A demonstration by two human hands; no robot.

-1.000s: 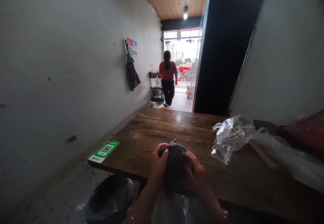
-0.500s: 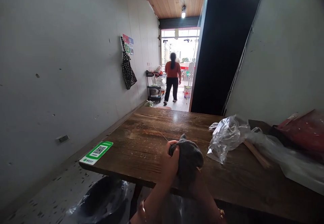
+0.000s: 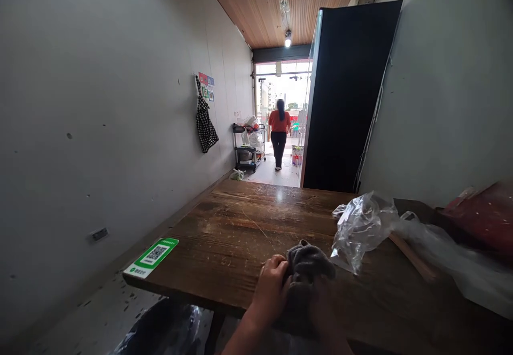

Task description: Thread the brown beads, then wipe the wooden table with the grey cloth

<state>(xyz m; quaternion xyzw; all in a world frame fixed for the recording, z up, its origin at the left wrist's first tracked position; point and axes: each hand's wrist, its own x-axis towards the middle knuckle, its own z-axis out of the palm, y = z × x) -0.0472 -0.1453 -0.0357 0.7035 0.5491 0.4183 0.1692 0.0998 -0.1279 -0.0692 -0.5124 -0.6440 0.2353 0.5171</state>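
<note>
A bunched grey cloth [image 3: 308,264] lies at the near side of the dark wooden table [image 3: 224,237]. My left hand [image 3: 273,280] is closed on the cloth's left side, its fingers curled toward it. On the opposite side, my right hand [image 3: 323,299] grips the same cloth; it is dark and smeared by motion, with its fingers partly hidden. A crumpled clear plastic bag [image 3: 363,226] sits just to the right, beyond the cloth.
A green-and-white QR code card [image 3: 152,257] lies at the table's left corner. More plastic and a red bundle [image 3: 483,218] are at the right. A black bin bag [image 3: 160,325] is below the table. A person [image 3: 279,130] is near the doorway, beside a cart [image 3: 248,149].
The cloth has come down and to the right, from above the table's near edge onto its top, with both hands. The view has tilted up slightly. The person has walked farther toward the doorway.
</note>
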